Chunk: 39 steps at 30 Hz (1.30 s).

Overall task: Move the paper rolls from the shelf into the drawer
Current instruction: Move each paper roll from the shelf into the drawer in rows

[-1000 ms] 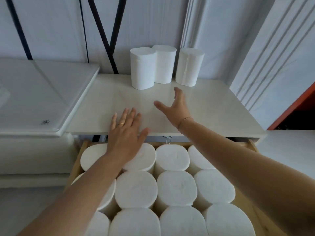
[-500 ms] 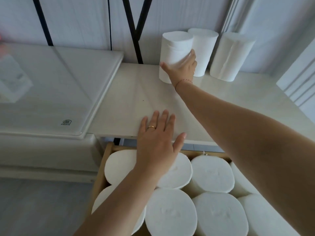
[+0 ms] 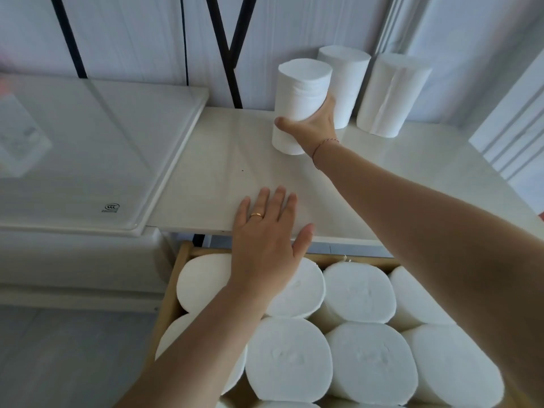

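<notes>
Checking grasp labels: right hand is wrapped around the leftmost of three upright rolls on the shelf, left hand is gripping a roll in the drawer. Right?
Not quite. In the head view the left hand is open and flat, fingers spread over the shelf edge above the drawer, gripping nothing. The rest holds: the right hand wraps the leftmost roll of three upright ones.

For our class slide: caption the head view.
Right hand grips a shelf paper roll; left hand hovers open above the drawer.

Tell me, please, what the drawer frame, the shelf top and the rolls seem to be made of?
The drawer frame looks like pale unfinished wood: tan colour, rounded edge. The shelf top seems a smooth cream laminate or coated board, with faint grain and a soft sheen; which one is unclear. The rolls on the shelf and in the drawer look like soft white tissue paper, matte and fuzzy on the ends.
</notes>
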Each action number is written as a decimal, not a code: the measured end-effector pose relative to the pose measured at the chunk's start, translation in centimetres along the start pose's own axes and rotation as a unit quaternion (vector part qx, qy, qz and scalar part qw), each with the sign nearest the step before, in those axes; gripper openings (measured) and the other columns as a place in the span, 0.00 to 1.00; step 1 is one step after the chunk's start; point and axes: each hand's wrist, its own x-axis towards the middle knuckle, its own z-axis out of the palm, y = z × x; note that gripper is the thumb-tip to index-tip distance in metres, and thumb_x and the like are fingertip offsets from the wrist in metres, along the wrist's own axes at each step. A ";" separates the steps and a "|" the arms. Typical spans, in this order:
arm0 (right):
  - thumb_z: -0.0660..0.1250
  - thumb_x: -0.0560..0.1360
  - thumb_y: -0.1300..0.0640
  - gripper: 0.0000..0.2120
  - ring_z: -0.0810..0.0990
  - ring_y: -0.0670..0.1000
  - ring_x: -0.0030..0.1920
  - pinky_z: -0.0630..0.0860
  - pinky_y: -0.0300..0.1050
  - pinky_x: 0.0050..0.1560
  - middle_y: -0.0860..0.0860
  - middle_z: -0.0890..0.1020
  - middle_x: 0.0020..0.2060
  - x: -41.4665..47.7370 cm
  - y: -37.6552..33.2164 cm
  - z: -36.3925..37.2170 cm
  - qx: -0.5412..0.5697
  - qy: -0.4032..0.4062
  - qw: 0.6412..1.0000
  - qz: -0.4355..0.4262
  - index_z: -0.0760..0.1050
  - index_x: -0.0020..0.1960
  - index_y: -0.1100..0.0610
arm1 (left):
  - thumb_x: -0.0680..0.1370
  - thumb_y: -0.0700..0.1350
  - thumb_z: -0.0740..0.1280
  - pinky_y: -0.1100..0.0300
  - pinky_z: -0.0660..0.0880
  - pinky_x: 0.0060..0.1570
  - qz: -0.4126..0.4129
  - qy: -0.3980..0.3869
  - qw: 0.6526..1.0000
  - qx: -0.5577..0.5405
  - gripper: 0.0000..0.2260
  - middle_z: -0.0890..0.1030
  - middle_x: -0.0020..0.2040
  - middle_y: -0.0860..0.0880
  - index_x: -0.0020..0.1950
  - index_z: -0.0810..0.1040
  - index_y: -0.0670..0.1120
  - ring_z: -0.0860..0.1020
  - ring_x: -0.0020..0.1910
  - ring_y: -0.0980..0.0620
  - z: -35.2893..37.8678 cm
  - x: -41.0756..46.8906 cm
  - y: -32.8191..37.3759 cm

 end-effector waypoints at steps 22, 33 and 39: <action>0.79 0.65 0.59 0.40 0.75 0.53 0.61 0.76 0.57 0.61 0.53 0.74 0.62 -17.8 1.5 -18.1 -0.009 -0.005 1.000 0.027 0.60 0.69 0.54 | 0.80 0.59 0.42 0.53 0.29 0.69 0.060 -0.042 0.997 -0.036 0.28 0.42 0.78 0.50 0.77 0.45 0.48 0.37 0.76 0.51 0.6 -2.3 5.1; 0.80 0.62 0.55 0.43 0.75 0.46 0.54 0.72 0.40 0.48 0.47 0.73 0.57 -23.8 5.3 -27.3 -0.042 0.145 0.987 0.054 0.58 0.69 0.51 | 0.81 0.59 0.42 0.50 0.36 0.73 0.225 -0.192 0.954 -0.046 0.27 0.39 0.78 0.53 0.77 0.41 0.51 0.36 0.75 0.55 1.9 -5.5 14.9; 0.80 0.61 0.54 0.46 0.72 0.52 0.58 0.72 0.49 0.55 0.49 0.70 0.60 -25.3 8.0 -27.1 -0.062 0.181 0.974 0.126 0.56 0.70 0.49 | 0.80 0.60 0.40 0.53 0.32 0.72 0.229 -0.180 0.955 -0.048 0.27 0.37 0.77 0.54 0.76 0.38 0.53 0.34 0.74 0.57 2.1 -5.8 14.7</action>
